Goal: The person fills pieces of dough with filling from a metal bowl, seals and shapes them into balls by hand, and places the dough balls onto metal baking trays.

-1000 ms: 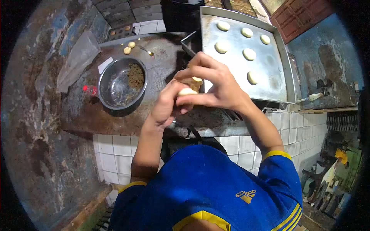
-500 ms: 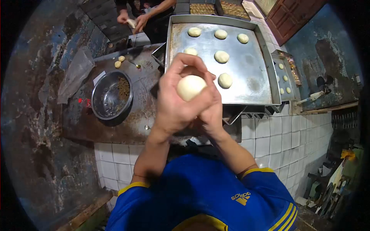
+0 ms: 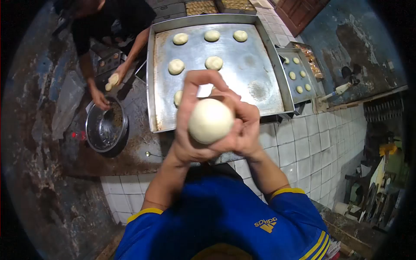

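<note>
A smooth, pale dough ball (image 3: 211, 121) sits between my two hands, close to the camera. My left hand (image 3: 183, 136) curls round its left side, with the fingers arched over the far side. From the right, my right hand (image 3: 246, 130) presses against it with bent fingers. Just beyond them lies a big metal baking tray (image 3: 260, 93). Several flattened dough balls (image 3: 214, 63) rest on it in rows, and one is partly hidden behind my left hand.
At upper left a co-worker's hand (image 3: 121, 71) holds a dough piece (image 3: 113, 79); the other hand (image 3: 100, 100) reaches over a metal bowl (image 3: 89, 130) with brown filling. A spoon (image 3: 148, 154) lies on the worktop. Another tray (image 3: 305, 69) with dough balls stands at right.
My hands have turned, so more of the dough ball shows. The view has shifted, placing the tray further left. The co-worker has leaned in, one hand now at the bowl.
</note>
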Action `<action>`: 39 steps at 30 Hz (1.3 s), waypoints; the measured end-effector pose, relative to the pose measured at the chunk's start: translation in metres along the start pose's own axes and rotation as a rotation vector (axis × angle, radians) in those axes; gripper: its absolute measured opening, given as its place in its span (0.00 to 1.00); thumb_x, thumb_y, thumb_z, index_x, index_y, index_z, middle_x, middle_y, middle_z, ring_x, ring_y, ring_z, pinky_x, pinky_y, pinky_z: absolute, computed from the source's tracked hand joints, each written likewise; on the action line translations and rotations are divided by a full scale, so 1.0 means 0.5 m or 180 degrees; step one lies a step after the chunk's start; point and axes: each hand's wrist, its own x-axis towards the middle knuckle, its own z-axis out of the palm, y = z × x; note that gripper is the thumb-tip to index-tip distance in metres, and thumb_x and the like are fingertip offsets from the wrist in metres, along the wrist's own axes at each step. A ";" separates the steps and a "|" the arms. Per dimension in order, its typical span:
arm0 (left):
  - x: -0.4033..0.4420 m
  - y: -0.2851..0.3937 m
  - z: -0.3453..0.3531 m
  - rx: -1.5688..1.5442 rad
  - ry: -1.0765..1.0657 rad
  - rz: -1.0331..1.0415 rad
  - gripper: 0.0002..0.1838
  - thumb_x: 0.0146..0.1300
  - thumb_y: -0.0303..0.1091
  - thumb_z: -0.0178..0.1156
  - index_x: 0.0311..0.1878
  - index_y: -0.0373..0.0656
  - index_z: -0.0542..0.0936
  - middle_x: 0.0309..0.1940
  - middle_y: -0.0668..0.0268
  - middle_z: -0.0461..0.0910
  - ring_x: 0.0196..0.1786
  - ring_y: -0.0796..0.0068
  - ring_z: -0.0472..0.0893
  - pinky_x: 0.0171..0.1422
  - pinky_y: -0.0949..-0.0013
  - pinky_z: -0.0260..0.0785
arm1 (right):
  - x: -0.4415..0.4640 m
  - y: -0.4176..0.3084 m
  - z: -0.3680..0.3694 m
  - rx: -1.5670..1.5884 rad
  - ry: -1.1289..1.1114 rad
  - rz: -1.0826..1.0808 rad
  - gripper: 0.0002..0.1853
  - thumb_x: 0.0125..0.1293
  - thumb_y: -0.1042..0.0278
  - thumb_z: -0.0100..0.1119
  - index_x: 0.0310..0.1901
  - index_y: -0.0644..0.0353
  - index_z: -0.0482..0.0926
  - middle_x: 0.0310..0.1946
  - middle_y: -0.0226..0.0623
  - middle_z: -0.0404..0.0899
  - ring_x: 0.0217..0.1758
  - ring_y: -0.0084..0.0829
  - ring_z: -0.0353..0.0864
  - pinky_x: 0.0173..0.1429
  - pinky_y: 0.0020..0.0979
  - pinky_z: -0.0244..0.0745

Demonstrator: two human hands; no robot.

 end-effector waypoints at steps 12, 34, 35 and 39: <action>0.057 -0.209 0.024 0.1853 -0.0195 -0.0769 0.39 0.54 0.26 0.80 0.63 0.47 0.64 0.37 0.50 0.88 0.45 0.41 0.90 0.44 0.47 0.80 | 0.123 -0.121 -0.225 -0.2401 -0.0807 0.1088 0.26 0.57 0.65 0.84 0.58 0.59 0.87 0.54 0.34 0.86 0.55 0.29 0.87 0.59 0.32 0.85; -0.134 -0.074 -0.123 0.4272 -0.1032 -0.1162 0.12 0.62 0.32 0.71 0.48 0.46 0.84 0.40 0.68 0.81 0.46 0.64 0.80 0.50 0.58 0.69 | 0.221 0.059 -0.450 -0.0465 -0.0663 0.1517 0.45 0.83 0.29 0.33 0.87 0.56 0.47 0.88 0.48 0.44 0.92 0.41 0.37 0.91 0.46 0.29; -0.137 -0.077 -0.125 0.4302 -0.1044 -0.1158 0.12 0.62 0.32 0.71 0.48 0.46 0.84 0.40 0.68 0.81 0.46 0.64 0.80 0.50 0.58 0.69 | 0.225 0.021 -0.438 -0.0585 -0.0576 0.1301 0.44 0.83 0.31 0.34 0.86 0.57 0.49 0.86 0.50 0.51 0.91 0.43 0.46 0.91 0.49 0.36; -0.103 -0.054 -0.121 0.4456 -0.0979 -0.0433 0.08 0.61 0.32 0.73 0.42 0.45 0.85 0.33 0.67 0.81 0.37 0.64 0.80 0.42 0.60 0.69 | 0.142 -0.099 -0.428 0.0887 -0.2976 0.1535 0.34 0.78 0.50 0.60 0.77 0.62 0.68 0.76 0.47 0.70 0.77 0.41 0.71 0.75 0.44 0.70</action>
